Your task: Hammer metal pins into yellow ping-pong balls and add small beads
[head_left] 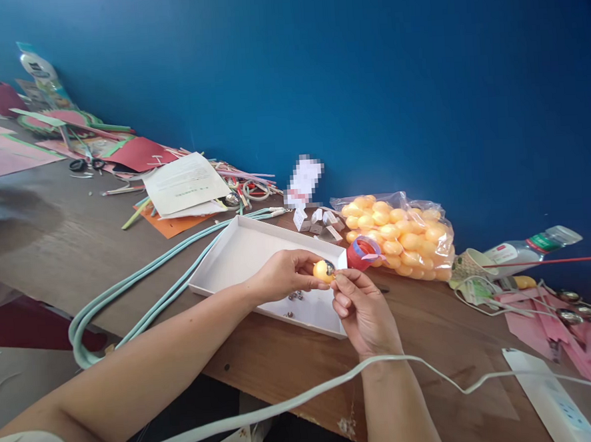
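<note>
Within the left hand point(285, 275), the small glossy yellow ball point(321, 271) is being held, ideally steady and unsqueezed, while its dark, shiny side is being met lightly by the narrowly pinched right hand point(366, 310).

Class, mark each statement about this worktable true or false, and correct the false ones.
1. The left hand holds a yellow ball. True.
2. The bag of yellow balls lies left of the white tray. False: it lies to the right, near the wall.
3. Small metal beads lie in the white tray. True.
4. The right hand holds the scissors. False: they lie on the table, at far left.
5. The wall is blue. True.
</note>
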`<control>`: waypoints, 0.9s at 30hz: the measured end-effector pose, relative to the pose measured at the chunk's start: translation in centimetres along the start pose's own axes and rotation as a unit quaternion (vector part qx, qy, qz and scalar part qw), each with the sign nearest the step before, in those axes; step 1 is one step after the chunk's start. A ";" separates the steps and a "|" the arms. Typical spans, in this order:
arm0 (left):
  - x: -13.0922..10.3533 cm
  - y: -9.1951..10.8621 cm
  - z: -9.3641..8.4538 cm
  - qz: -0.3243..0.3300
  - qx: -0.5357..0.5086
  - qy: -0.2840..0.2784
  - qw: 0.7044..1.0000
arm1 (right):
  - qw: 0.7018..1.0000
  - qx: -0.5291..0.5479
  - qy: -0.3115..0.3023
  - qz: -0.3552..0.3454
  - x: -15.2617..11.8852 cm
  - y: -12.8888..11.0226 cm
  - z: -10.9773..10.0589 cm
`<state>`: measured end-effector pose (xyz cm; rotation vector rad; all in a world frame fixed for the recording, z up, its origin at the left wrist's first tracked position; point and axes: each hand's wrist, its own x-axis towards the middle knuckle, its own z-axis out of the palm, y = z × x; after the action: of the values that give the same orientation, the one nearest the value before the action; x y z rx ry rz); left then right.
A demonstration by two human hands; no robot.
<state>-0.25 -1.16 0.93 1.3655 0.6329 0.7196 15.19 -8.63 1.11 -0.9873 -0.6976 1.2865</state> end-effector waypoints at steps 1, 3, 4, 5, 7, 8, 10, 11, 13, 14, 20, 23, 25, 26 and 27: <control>0.0 0.0 0.0 0.000 -0.001 -0.001 1.000 | 1.000 0.001 -0.002 -0.001 0.0 0.0 0.0; 0.0 -0.1 -0.1 0.002 -0.004 -0.001 1.000 | 1.000 0.003 -0.007 -0.003 0.0 0.1 -0.1; 0.0 -0.1 -0.1 0.003 -0.007 -0.002 1.000 | 1.000 0.004 -0.009 -0.005 0.0 0.1 -0.1; 0.0 -0.1 -0.1 0.004 -0.009 -0.002 1.000 | 1.000 0.004 -0.011 -0.006 0.0 0.1 -0.1; 0.0 -0.1 0.0 0.005 -0.011 -0.002 1.000 | 1.000 0.004 -0.014 -0.007 -0.1 0.1 -0.1; 0.0 -0.1 0.0 0.005 -0.011 -0.002 1.000 | 1.000 0.005 -0.014 -0.006 -0.1 0.0 -0.2; 0.0 -0.2 0.0 0.006 -0.010 -0.001 1.000 | 1.000 0.006 -0.015 -0.006 -0.2 0.0 -0.1; 0.0 -0.2 0.0 0.008 -0.010 -0.002 1.000 | 1.000 0.007 -0.016 -0.006 -0.2 0.0 -0.1; 0.0 -0.1 0.0 0.012 -0.007 -0.004 1.000 | 1.000 0.008 -0.018 -0.007 -0.2 0.0 -0.1; 0.0 -0.1 0.0 0.012 -0.006 -0.006 1.000 | 1.000 0.008 -0.019 -0.008 -0.2 0.0 -0.1; -0.1 0.1 0.0 0.008 -0.009 -0.007 1.000 | 1.000 0.008 -0.026 -0.009 -0.1 0.1 -0.3; -0.1 0.1 0.0 0.011 -0.010 -0.009 1.000 | 1.000 0.009 -0.028 -0.010 -0.1 0.0 -0.3; -0.1 0.1 0.0 0.012 -0.006 -0.011 1.000 | 0.999 0.009 -0.030 -0.011 -0.1 0.0 -0.4; -0.1 0.1 0.0 0.012 -0.005 -0.012 1.000 | 0.999 0.009 -0.031 -0.011 -0.1 0.0 -0.4; -0.1 0.1 0.0 0.012 -0.005 -0.014 1.000 | 0.999 0.008 -0.031 -0.011 -0.1 0.0 -0.4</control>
<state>-0.35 -1.21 1.07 1.3747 0.5902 0.7207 15.51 -8.85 0.92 -0.9263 -0.7426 1.3056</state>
